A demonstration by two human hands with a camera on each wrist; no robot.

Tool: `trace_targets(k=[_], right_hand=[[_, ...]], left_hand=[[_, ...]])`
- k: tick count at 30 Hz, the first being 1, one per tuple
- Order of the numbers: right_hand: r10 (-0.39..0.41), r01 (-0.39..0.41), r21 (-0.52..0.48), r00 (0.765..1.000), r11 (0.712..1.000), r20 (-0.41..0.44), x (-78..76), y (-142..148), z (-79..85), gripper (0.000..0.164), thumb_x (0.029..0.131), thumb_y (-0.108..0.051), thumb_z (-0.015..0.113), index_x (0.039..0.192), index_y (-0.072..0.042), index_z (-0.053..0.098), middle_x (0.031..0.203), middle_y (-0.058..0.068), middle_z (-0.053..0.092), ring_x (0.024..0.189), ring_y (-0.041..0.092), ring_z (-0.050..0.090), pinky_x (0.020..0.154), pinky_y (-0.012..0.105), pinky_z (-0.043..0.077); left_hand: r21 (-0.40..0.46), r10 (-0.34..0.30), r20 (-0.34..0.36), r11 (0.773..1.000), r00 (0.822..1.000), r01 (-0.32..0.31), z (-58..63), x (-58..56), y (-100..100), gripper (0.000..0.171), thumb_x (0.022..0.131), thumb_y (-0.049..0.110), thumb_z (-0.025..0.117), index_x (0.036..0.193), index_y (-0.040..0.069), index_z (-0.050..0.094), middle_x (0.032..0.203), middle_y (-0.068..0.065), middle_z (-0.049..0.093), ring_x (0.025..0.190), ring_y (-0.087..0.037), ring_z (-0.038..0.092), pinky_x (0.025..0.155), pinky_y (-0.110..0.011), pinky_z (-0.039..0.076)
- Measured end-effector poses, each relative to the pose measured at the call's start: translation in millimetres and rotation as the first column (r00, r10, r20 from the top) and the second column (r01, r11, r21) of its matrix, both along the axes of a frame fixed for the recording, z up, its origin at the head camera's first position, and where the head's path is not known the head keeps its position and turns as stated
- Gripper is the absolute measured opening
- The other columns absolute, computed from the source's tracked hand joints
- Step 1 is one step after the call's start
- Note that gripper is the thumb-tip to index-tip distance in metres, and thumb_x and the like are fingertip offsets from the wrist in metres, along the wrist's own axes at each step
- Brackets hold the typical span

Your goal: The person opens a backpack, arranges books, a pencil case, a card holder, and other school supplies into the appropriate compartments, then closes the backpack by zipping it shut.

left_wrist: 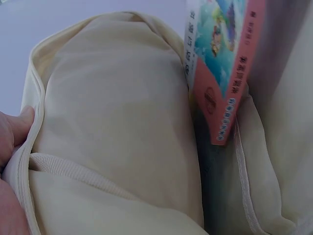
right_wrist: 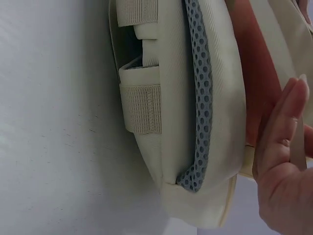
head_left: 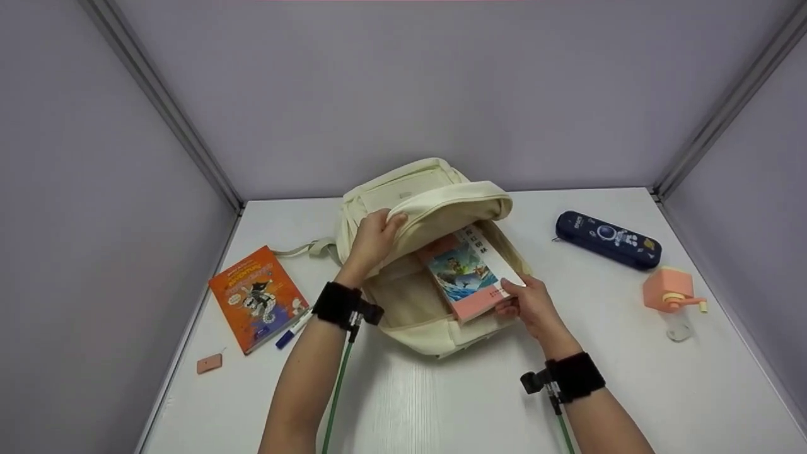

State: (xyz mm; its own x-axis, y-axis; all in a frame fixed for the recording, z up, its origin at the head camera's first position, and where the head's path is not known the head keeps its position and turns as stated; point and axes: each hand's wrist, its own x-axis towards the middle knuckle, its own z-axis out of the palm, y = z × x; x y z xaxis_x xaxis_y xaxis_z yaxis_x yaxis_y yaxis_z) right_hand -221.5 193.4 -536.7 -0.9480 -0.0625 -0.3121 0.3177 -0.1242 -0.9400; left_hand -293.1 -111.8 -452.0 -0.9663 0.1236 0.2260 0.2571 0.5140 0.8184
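A cream backpack [head_left: 403, 302] lies on the table with its main compartment unzipped. My left hand [head_left: 373, 238] grips the edge of the raised flap [head_left: 454, 205]; the left wrist view shows its thumb on the piped rim. In my right hand [head_left: 531, 304] I hold a paperback book [head_left: 465, 271] with a pink cover and a blue sea picture, by its lower right corner. The book's upper end reaches under the flap into the opening. In the left wrist view the book [left_wrist: 220, 73] stands between the flap lining and the back panel.
To the left lie an orange book [head_left: 258, 299], a blue-capped marker [head_left: 294, 329] and a small pinkish-brown block [head_left: 209, 363]. On the right are a navy pencil case [head_left: 608, 239] with an astronaut print and a peach hand-crank sharpener [head_left: 669, 291]. Panels wall in the table.
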Motion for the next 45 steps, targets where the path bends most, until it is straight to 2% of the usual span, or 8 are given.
trace_targets(k=[10, 17, 21, 27, 31, 36, 41, 45], right_hand=[[0.095, -0.095, 0.009, 0.995, 0.995, -0.041, 0.5, 1, -0.2, 0.031, 0.102, -0.012, 0.054, 0.122, 0.012, 0.051, 0.069, 0.009, 0.067, 0.049, 0.013, 0.062, 0.049, 0.025, 0.052], [0.055, -0.056, 0.027, 0.998, 0.998, 0.036, -10.4, -5, -8.4, 0.027, 0.103, -0.013, 0.052, 0.118, 0.009, 0.050, 0.066, 0.006, 0.064, 0.052, 0.011, 0.061, 0.051, 0.023, 0.051], [0.103, -0.106, 0.079, 0.994, 0.991, 0.047, -17.0, -9, -10.3, 0.039, 0.104, -0.014, 0.051, 0.133, 0.010, 0.042, 0.067, 0.004, 0.058, 0.054, 0.009, 0.055, 0.051, 0.021, 0.046], [0.131, -0.136, 0.055, 0.988, 0.989, 0.079, -24.2, -23, -10.4, 0.060, 0.105, -0.004, 0.039, 0.152, 0.009, 0.004, 0.104, 0.021, 0.050, 0.073, 0.015, 0.062, 0.074, 0.027, 0.054], [0.076, -0.081, 0.053, 0.994, 0.995, 0.079, -28.0, -33, -11.6, 0.058, 0.103, 0.003, 0.034, 0.148, 0.016, -0.001, 0.115, 0.026, 0.041, 0.079, 0.016, 0.061, 0.084, 0.031, 0.053], [0.025, -0.025, 0.005, 0.999, 1.000, 0.047, -32.9, -45, -12.5, 0.055, 0.101, 0.008, 0.035, 0.146, 0.020, 0.007, 0.110, 0.029, 0.047, 0.094, 0.024, 0.060, 0.096, 0.037, 0.047], [0.118, -0.111, -0.151, 0.992, 0.982, 0.039, -35.5, -48, -13.6, 0.057, 0.102, 0.008, 0.034, 0.149, 0.016, 0.001, 0.149, 0.038, 0.020, 0.138, 0.038, 0.031, 0.112, 0.042, 0.027], [0.218, -0.207, -0.185, 0.975, 0.961, 0.039, -35.5, -46, -16.1, 0.060, 0.102, 0.007, 0.032, 0.148, 0.015, -0.004, 0.155, 0.035, 0.007, 0.145, 0.039, 0.014, 0.115, 0.045, 0.020]], left_hand=[[0.005, -0.017, -0.032, 1.000, 0.999, 0.017, 0.3, 0.2, -1, 0.035, 0.102, 0.029, 0.055, 0.074, 0.010, 0.047, 0.063, 0.002, 0.034, 0.058, -0.015, 0.036, 0.062, -0.031, 0.033], [0.001, -0.027, -0.037, 1.000, 0.999, 0.027, -2.7, 1.2, -1, 0.031, 0.102, 0.029, 0.055, 0.078, 0.009, 0.050, 0.064, 0.004, 0.033, 0.058, -0.014, 0.035, 0.061, -0.030, 0.033], [0.000, -0.025, -0.033, 1.000, 0.999, 0.025, -2.1, 1.7, -2, 0.032, 0.101, 0.029, 0.056, 0.077, 0.009, 0.050, 0.065, 0.003, 0.034, 0.059, -0.015, 0.037, 0.062, -0.030, 0.034], [0.004, -0.038, -0.036, 0.999, 0.999, 0.038, -1.2, 2.0, -3, 0.034, 0.102, 0.030, 0.054, 0.074, 0.011, 0.047, 0.063, 0.002, 0.032, 0.057, -0.015, 0.034, 0.061, -0.030, 0.032], [0.006, -0.044, -0.028, 0.999, 0.999, 0.044, -2.1, 2.1, -2, 0.035, 0.102, 0.030, 0.055, 0.073, 0.011, 0.045, 0.063, 0.002, 0.032, 0.057, -0.014, 0.033, 0.061, -0.030, 0.032], [0.002, -0.046, -0.027, 0.999, 0.999, 0.047, -2.8, 2.0, -2, 0.037, 0.102, 0.030, 0.055, 0.072, 0.012, 0.043, 0.063, 0.002, 0.032, 0.057, -0.014, 0.032, 0.061, -0.030, 0.032], [0.023, -0.056, -0.023, 0.998, 0.998, 0.056, -2.1, 3.6, -2, 0.037, 0.102, 0.031, 0.055, 0.072, 0.012, 0.042, 0.062, 0.002, 0.031, 0.055, -0.013, 0.032, 0.060, -0.030, 0.032], [0.037, -0.059, -0.024, 0.997, 0.998, 0.060, -1.7, 4.1, -3, 0.037, 0.101, 0.030, 0.055, 0.071, 0.012, 0.043, 0.060, 0.003, 0.031, 0.053, -0.013, 0.032, 0.058, -0.030, 0.032]])
